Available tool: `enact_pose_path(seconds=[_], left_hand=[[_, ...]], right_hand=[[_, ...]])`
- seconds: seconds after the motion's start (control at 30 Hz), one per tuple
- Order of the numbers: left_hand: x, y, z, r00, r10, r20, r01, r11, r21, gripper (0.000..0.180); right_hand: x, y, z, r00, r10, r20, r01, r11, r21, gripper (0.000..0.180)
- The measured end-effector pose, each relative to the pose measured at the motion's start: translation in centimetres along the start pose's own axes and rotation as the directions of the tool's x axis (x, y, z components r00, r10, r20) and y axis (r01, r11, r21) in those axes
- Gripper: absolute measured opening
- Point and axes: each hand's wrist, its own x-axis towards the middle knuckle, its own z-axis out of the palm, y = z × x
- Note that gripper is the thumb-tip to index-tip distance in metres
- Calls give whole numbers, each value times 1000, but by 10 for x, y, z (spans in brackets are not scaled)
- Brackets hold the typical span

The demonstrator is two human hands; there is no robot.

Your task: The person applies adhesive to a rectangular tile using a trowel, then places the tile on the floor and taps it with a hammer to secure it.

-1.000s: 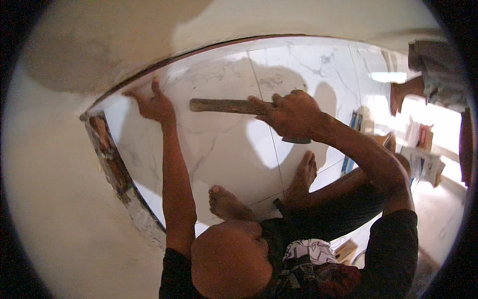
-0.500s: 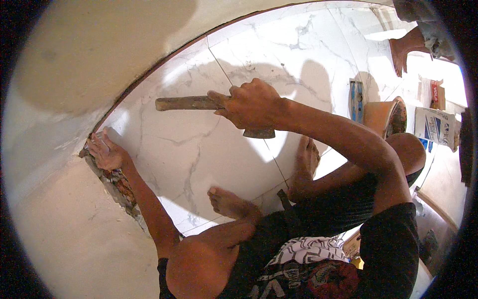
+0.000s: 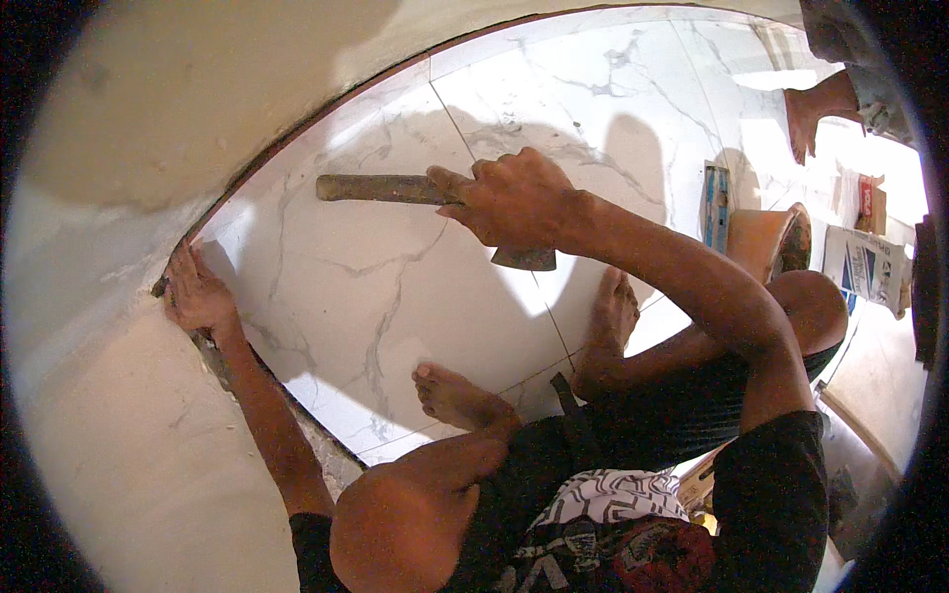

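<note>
My right hand [image 3: 519, 203] is closed around a hatchet [image 3: 381, 189] close to its head. Its wooden handle points left, and the flared metal blade shows below my fingers. The hatchet is above a white marble-patterned floor tile [image 3: 336, 287]. At the far left corner, my left hand [image 3: 203, 296] lies with fingers stretched along the tile's edge, against the foot of the wall [image 3: 99, 296]. The hand and forearm partly hide a rough, broken gap [image 3: 213, 361] between tile and wall. Nothing shows gripped in that hand.
My bare feet [image 3: 450, 395] rest on the tiles. To the right are a blue level-like tool [image 3: 716, 203], an orange bucket [image 3: 756, 242] on its side and a white printed bag [image 3: 862, 265]. Another person's foot [image 3: 816, 109] stands at the upper right.
My left hand has shifted slightly at the corner, its fingers closer to the wall, and the forearm has swung left over the gap. The right hand still holds the hatchet.
</note>
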Motion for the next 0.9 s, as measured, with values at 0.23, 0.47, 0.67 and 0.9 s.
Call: enact_pose_path(seconds=[0.23,0.47,0.67,0.9], left_hand=[[9,-9,-8,993,91,-70,-95,994,-46,16],[8,-16,-2,978,137,-157,-144,989,-34,17],[-8,-20,14,990,31,-139,-61,974,-218,19],[-38,9,14,962,-262,-78,204,878,-432,27]], right_hand=[[2,4,-8,999,34,22,-33,999,-26,52],[0,35,14,1000,21,-19,-20,997,75,53],[-17,71,60,998,-50,-41,51,998,27,57],[-23,76,83,954,-173,-244,163,985,-58,58]])
